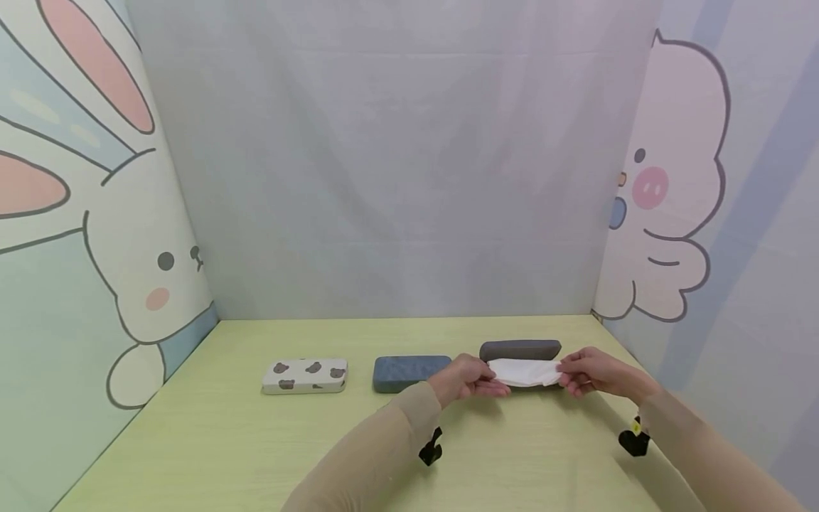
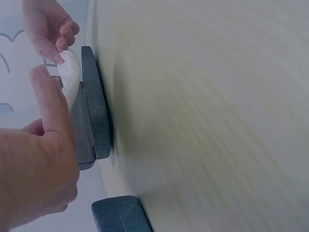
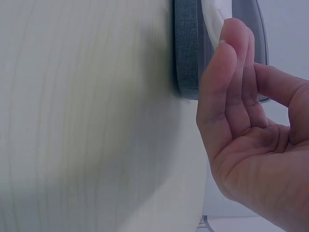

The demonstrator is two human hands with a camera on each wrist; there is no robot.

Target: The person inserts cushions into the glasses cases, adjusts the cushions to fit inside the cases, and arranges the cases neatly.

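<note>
A white folded cloth (image 1: 523,372) is stretched between my two hands, above a dark grey-blue glasses case (image 1: 520,350) whose lid stands up. My left hand (image 1: 469,378) pinches the cloth's left end. At its right end my right hand (image 1: 600,372) pinches the corner between thumb and fingers. In the left wrist view the cloth (image 2: 72,75) sags over the case's opening, with the fabric-covered base (image 2: 100,113) below it. The right wrist view shows the right hand (image 3: 256,125) beside the end of the case (image 3: 187,53).
A closed blue case (image 1: 409,373) lies just left of my left hand. Farther left is a white case with bear heads (image 1: 306,376). All stand on a pale yellow-green table (image 1: 256,455). A grey curtain (image 1: 397,178) hangs behind, and printed cartoon walls flank both sides.
</note>
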